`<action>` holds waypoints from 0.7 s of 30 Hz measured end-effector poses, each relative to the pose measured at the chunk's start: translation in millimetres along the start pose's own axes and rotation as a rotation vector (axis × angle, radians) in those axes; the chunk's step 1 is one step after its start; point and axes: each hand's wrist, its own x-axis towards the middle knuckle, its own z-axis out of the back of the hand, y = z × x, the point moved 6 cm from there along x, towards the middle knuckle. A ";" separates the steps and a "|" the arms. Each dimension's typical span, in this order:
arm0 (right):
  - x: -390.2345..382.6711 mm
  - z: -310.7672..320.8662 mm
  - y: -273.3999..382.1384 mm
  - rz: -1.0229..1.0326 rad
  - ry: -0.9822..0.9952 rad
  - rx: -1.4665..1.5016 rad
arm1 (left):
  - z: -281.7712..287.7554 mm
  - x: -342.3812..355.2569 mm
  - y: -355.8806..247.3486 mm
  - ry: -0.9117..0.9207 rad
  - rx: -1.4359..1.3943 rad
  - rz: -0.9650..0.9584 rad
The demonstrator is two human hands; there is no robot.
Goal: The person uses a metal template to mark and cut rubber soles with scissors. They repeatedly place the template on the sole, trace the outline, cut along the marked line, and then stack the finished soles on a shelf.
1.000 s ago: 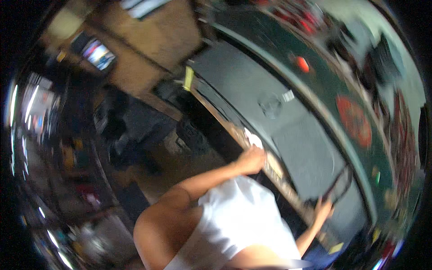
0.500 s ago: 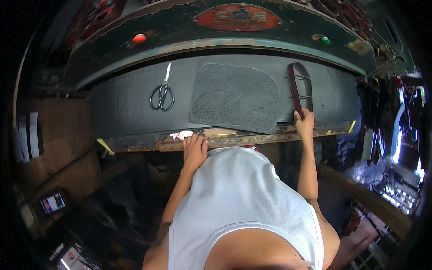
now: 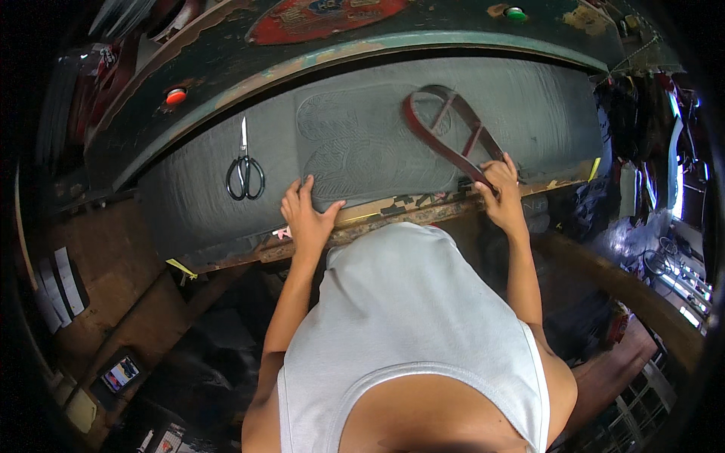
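A sole-shaped cutting die (image 3: 445, 151), a dark red metal band with cross bars, is tilted over the right part of a grey rubber sheet (image 3: 362, 162) embossed with sole patterns. My right hand (image 3: 504, 195) grips the die by its near end, thumb on one side and fingers on the other. Spread apart, the fingers of my left hand (image 3: 306, 219) rest at the sheet's near left corner. Black-handled scissors (image 3: 243, 151) lie to the left of the sheet, blades pointing away from me.
A green machine beam (image 3: 453, 26) spans the far side of the dark work surface (image 3: 544, 113), with a red button (image 3: 176, 96) and a green button (image 3: 516, 13). Along the near edge runs a worn wooden strip (image 3: 362, 219). A phone-like screen (image 3: 121, 374) sits at lower left.
My right hand has swung the die left and tilted it, bringing it over the sheet. My left hand has moved from the wooden edge onto the sheet's corner. The view has turned slightly.
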 end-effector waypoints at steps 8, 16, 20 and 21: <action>54.0 -19.9 37.4 0.353 0.137 -0.044 | -19.5 5.9 -6.6 -0.030 -0.307 0.147; 92.1 -51.4 44.6 0.608 0.320 -0.094 | 13.3 14.4 31.6 0.084 -0.644 0.201; 82.4 -45.7 22.8 0.533 0.202 -0.103 | -0.6 26.0 7.0 0.179 -0.342 -0.063; 77.7 -38.2 12.4 0.492 0.136 -0.090 | -3.7 28.5 -0.8 0.165 -0.231 -0.184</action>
